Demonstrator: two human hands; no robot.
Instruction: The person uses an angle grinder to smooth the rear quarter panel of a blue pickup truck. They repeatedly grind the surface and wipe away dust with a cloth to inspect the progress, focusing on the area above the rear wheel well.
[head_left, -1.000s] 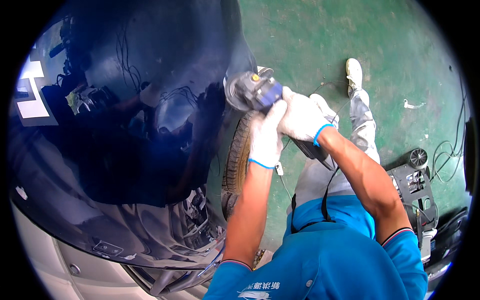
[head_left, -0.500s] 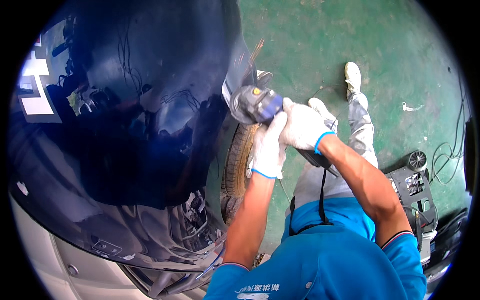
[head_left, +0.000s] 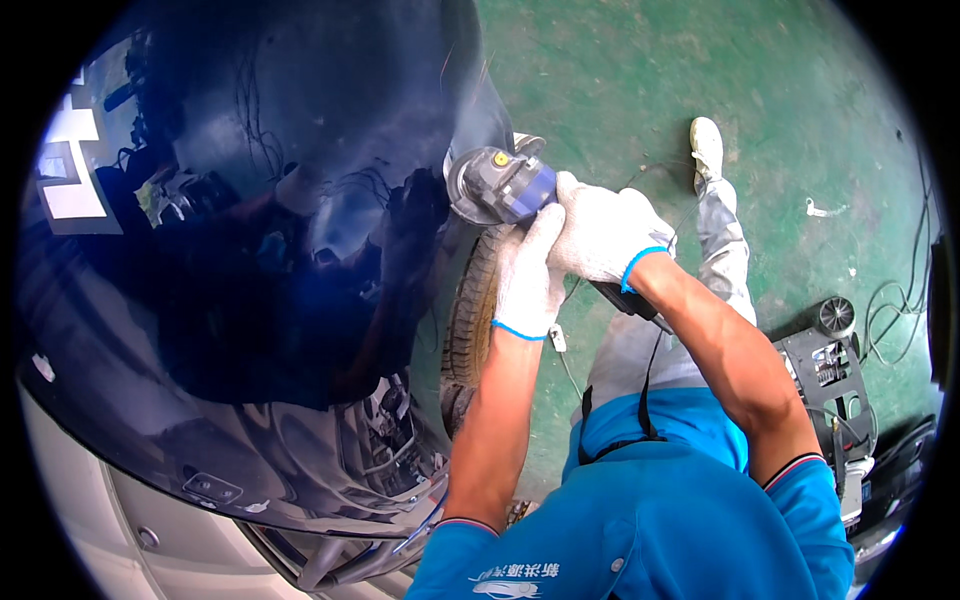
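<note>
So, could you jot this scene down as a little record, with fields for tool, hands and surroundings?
Tool: angle grinder, grey head, blue collar
Right hand: white-gloved, wrapped around the grinder
Left hand: white-gloved, at the grinder, fingers mostly hidden
Beside grinder head: dark blue car body, contact unclear
Nearby: tyre
Floor: green

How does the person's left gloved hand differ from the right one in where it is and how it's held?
The left hand is nearer the dark blue car panel; the right hand is farther from it. The left forearm runs nearly straight forward, while the right forearm slants across leftward. Both hands wear white gloves and hold the power tool.
</note>
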